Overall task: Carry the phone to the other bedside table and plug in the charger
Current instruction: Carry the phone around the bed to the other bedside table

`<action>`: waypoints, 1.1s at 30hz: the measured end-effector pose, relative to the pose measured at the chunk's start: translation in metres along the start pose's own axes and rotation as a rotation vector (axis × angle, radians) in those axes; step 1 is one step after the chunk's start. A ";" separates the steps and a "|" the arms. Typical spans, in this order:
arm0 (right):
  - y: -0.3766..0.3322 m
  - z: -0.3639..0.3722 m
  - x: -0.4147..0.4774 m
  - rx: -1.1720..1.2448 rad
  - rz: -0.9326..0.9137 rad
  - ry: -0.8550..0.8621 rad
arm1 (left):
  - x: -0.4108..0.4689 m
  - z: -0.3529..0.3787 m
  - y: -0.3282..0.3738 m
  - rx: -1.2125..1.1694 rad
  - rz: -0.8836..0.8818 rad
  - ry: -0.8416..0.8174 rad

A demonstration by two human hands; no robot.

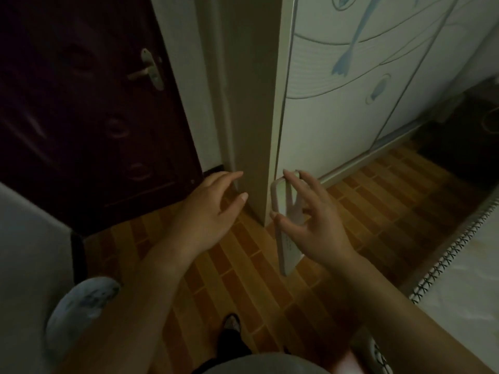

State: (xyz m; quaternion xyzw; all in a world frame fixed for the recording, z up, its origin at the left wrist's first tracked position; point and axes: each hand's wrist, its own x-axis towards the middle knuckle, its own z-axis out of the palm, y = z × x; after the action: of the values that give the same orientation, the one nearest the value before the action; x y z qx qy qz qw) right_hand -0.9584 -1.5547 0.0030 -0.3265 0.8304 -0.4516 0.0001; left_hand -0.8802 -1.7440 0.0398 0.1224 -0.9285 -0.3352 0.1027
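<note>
A phone (pixel 285 238) in a pale case stands on edge, held by its long sides between the thumb and fingers of my right hand (pixel 313 220) over the floor at centre right. To its left my left hand (pixel 208 209) hovers with its fingers spread and nothing in it, near the corner of a wardrobe. At the far right sits a dark bedside table (pixel 467 141) with a thin white cable (pixel 490 121) looped on top. I cannot see any charger plug or socket.
A white wardrobe (pixel 351 98) with blue painted patterns stands ahead; its corner is just beyond my hands. A dark door (pixel 89 117) with a metal handle (pixel 149 70) is at left. A bed edge (pixel 459 265) runs along the right. Orange tiled floor (pixel 364 211) leads past the wardrobe.
</note>
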 end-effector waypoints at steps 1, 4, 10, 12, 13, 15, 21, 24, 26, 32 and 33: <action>0.003 0.004 0.017 -0.005 0.013 0.020 | 0.020 -0.005 -0.008 -0.001 0.027 -0.004; 0.014 0.014 0.063 -0.024 0.053 0.063 | 0.079 -0.017 -0.029 0.008 0.090 -0.030; 0.049 0.007 0.115 -0.065 0.175 0.203 | 0.185 0.010 -0.029 -0.044 0.236 -0.162; 0.066 -0.008 0.119 -0.082 0.226 0.242 | 0.214 0.031 -0.015 -0.070 0.288 -0.221; 0.076 -0.018 0.120 -0.088 0.258 0.265 | 0.228 0.043 -0.006 -0.080 0.319 -0.248; 0.096 -0.039 0.122 -0.100 0.320 0.318 | 0.253 0.070 0.015 -0.084 0.397 -0.291; 0.170 -0.121 0.137 -0.155 0.415 0.477 | 0.332 0.162 0.097 -0.065 0.562 -0.419; 0.212 -0.176 0.145 -0.177 0.448 0.527 | 0.370 0.213 0.154 -0.081 0.614 -0.451; 0.241 -0.216 0.151 -0.196 0.464 0.559 | 0.394 0.247 0.194 -0.100 0.636 -0.468; 0.318 -0.311 0.172 -0.204 0.507 0.631 | 0.459 0.324 0.278 -0.113 0.684 -0.517; 0.329 -0.321 0.178 -0.202 0.511 0.634 | 0.470 0.333 0.286 -0.107 0.688 -0.525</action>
State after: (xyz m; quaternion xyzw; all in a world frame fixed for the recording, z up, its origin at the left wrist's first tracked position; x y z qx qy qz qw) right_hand -1.3717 -1.2853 -0.0014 0.0467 0.8836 -0.4314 -0.1758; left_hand -1.4623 -1.4710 0.0253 -0.2891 -0.8912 -0.3487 -0.0250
